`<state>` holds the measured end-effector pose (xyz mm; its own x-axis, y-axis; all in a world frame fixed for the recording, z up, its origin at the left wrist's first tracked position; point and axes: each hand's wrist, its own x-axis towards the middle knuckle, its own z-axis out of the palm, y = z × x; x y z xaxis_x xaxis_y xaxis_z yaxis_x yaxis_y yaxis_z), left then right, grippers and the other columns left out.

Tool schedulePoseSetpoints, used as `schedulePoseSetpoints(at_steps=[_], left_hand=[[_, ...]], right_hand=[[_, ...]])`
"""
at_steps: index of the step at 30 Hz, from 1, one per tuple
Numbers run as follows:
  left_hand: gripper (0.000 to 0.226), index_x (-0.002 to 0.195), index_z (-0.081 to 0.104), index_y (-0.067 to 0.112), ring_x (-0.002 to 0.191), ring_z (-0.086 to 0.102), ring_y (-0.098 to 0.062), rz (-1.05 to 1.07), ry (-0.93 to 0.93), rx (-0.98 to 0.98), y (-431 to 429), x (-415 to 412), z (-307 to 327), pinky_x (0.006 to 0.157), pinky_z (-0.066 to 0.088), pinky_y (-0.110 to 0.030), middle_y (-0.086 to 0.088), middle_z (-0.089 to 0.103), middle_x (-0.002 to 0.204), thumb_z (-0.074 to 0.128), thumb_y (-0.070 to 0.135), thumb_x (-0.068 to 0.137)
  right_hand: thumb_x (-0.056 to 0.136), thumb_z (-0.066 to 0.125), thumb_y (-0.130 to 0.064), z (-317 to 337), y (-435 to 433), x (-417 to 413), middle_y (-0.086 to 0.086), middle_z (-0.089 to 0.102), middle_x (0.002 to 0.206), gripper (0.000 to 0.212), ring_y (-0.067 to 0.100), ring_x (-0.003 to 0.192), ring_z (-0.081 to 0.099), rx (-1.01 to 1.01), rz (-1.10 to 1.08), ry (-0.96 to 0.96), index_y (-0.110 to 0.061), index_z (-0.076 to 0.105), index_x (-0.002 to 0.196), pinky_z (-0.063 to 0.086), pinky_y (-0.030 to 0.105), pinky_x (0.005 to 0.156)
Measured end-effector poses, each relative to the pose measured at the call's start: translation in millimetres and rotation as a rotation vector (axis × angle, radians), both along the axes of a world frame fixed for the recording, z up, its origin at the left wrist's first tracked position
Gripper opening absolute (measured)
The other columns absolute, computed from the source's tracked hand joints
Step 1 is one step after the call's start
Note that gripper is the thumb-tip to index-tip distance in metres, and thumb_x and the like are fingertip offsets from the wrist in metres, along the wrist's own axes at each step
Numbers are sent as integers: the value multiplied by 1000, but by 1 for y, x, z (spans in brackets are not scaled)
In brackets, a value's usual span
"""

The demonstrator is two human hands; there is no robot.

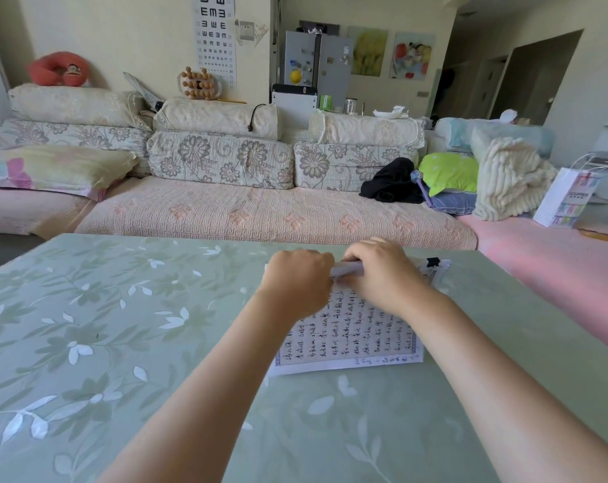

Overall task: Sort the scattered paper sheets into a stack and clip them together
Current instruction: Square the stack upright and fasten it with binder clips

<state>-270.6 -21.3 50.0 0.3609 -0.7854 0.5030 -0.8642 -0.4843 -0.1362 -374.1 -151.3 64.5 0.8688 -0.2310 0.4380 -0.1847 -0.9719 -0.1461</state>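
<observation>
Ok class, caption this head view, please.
Left hand and right hand grip the far edge of sheets on a table.

a cushioned sofa [260,210] spans twelve o'clock; an eye chart [215,40] hangs on the cream wall [121,29] at eleven, a dark doorway [539,74] at two.

Both arms are out in front of me here, bare, angled inward so the hands nearly meet. My left forearm [208,378] comes in from the lower left, my right forearm [487,360] from the lower right. The left hand [297,278] is knuckles-up with fingers curled under. The right hand [382,273] sits just beside it, curled too. Both grip the far edge of the paper sheets [351,332], fingertips hidden.
</observation>
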Motion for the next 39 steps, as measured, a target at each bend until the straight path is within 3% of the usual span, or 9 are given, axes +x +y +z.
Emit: schedulePoseSetpoints(at_steps=[4, 9, 13, 15, 17, 23, 27, 31, 39], left_hand=[[16, 104, 59, 26, 69, 54, -19, 31, 65, -26, 12, 11, 5, 59, 35, -27, 8, 60, 79, 46, 30, 96], [12, 95, 58, 27, 70, 63, -19, 179, 375, -160, 38, 39, 13, 61, 54, -31, 7, 64, 76, 48, 33, 94], [11, 90, 65, 18, 74, 70, -26, 148, 985, -565, 51, 47, 1, 71, 60, -45, -6, 73, 83, 58, 27, 90], [9, 87, 66, 10, 59, 66, -19, 161, 1244, -741, 54, 43, -12, 58, 58, -33, -10, 70, 74, 62, 17, 91], [9, 84, 65, 9, 45, 52, -15, 275, 1329, -749, 56, 40, -26, 44, 42, -22, -3, 58, 60, 62, 15, 90], [16, 84, 63, 7, 59, 52, -20, 500, 1400, -450, 62, 47, -69, 53, 39, -24, -7, 58, 70, 61, 21, 90], [21, 89, 57, 5, 55, 50, -20, 552, 1281, -93, 72, 52, -79, 49, 36, -23, -9, 57, 71, 54, 26, 91], [27, 76, 59, 6, 36, 52, -16, 539, 1239, 257, 89, 51, -81, 42, 41, -17, -1, 64, 50, 45, 23, 91], [37, 113, 57, 3, 80, 62, -23, 465, 1228, -99, 77, 53, -100, 82, 59, -41, -9, 59, 102, 52, 34, 93]], right_hand=[[79, 77, -33, -18, -15, -12, 8, 46, 140, 66, 30, 128, 42, -259, -173, -245, -15, 48, 136, 30, 43, 109], [74, 80, -20, -53, -16, -17, 22, 29, 153, 84, 41, 140, 32, -144, -240, -532, -6, 36, 145, 27, 52, 111], [83, 78, -35, -63, -9, -6, 19, 24, 159, 101, 33, 146, 27, 720, -342, -493, -8, 13, 156, 29, 50, 117], [89, 67, -50, -59, 1, 0, 17, 58, 139, 81, 32, 124, 58, 1387, -274, -309, -12, 32, 151, 48, 47, 104], [93, 65, -43, -62, 4, 8, 12, 76, 105, 45, 30, 97, 73, 1636, -225, -210, -11, 64, 124, 56, 49, 93], [85, 76, -6, -88, 4, 29, 12, 69, 93, 22, 23, 77, 67, 1303, -463, -28, 2, 64, 102, 51, 24, 56], [80, 73, 3, -112, 3, 37, 14, 73, 102, 26, 28, 90, 71, 1184, -475, 144, 2, 68, 106, 59, 37, 81], [79, 64, -11, -124, 5, 36, 11, 73, 101, 29, 26, 90, 70, 874, -469, 312, -4, 69, 106, 59, 36, 81], [81, 51, -36, -135, 22, 28, 7, 56, 125, 49, 35, 126, 40, 673, -469, 380, -19, 48, 126, 42, 38, 97]])
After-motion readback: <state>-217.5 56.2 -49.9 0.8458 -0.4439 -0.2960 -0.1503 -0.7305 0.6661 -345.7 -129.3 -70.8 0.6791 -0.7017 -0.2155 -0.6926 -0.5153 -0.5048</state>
